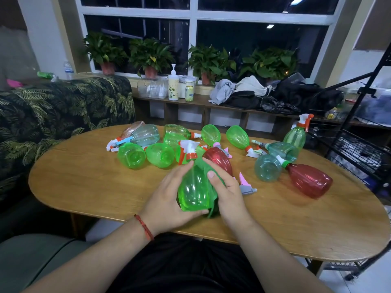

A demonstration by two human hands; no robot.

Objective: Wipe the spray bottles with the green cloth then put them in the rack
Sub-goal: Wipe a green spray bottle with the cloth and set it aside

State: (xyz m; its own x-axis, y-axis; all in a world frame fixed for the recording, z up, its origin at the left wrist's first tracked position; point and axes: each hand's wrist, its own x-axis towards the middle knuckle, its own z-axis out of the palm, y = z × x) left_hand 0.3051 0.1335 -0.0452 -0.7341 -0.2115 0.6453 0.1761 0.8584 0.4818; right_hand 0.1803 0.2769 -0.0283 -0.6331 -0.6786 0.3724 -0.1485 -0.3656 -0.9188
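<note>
Green cloth [212, 213] mostly tucked behind the held bottle [195, 191], and the rack [357, 149] runs off the right edge.

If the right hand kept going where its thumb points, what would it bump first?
Most likely the red bottle lying just past the right hand, which presses the green cloth on the green bottle. Height is unclear, so it might pass over.
</note>
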